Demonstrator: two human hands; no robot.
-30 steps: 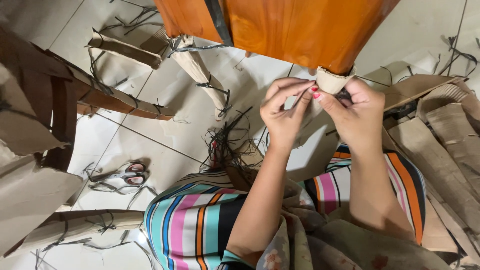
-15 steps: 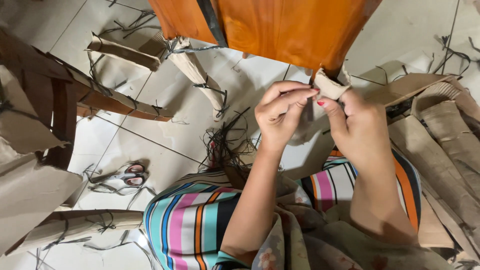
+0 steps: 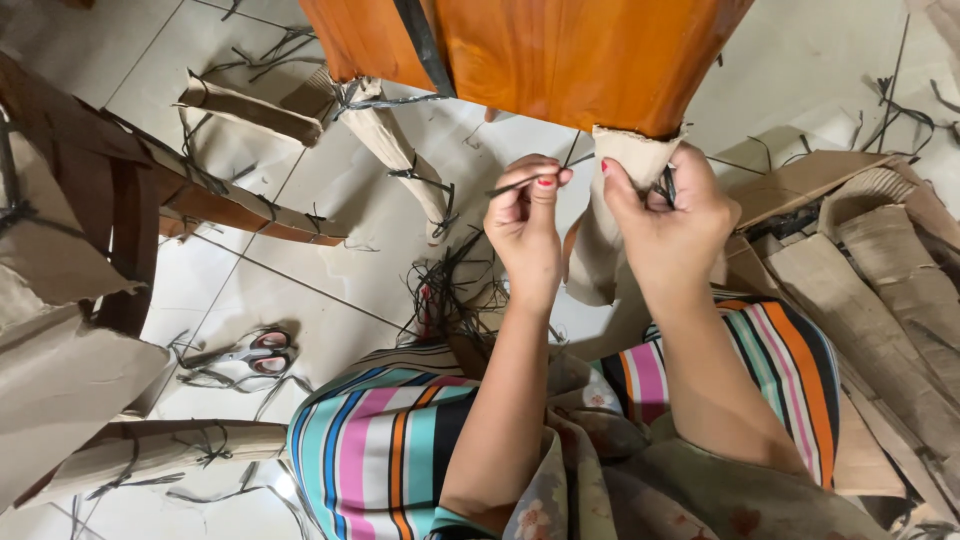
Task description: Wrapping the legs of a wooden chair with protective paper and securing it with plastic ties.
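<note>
An orange wooden furniture piece point(image 3: 560, 55) fills the top centre, and one of its legs point(image 3: 625, 200) is wrapped in brown paper. My right hand point(image 3: 665, 215) grips the paper wrap on that leg, with a bit of black string under the fingers. Just left of the leg, my left hand point(image 3: 525, 220) pinches a thin black string point(image 3: 515, 183) between thumb and fingertips. Both forearms rise from my lap, which is covered by striped cloth point(image 3: 400, 440).
Scissors point(image 3: 250, 352) with pink handles lie on the white tiled floor at the left. Paper-wrapped furniture legs point(image 3: 400, 150) tied with black string lie around. A tangle of black strings point(image 3: 450, 290) sits by my knees. Brown cardboard pieces point(image 3: 880, 270) pile up at the right.
Both hands have risen toward the wooden edge. My left hand has drawn away from the right and now pulls the black string taut, while the right keeps hold of the wrapped leg.
</note>
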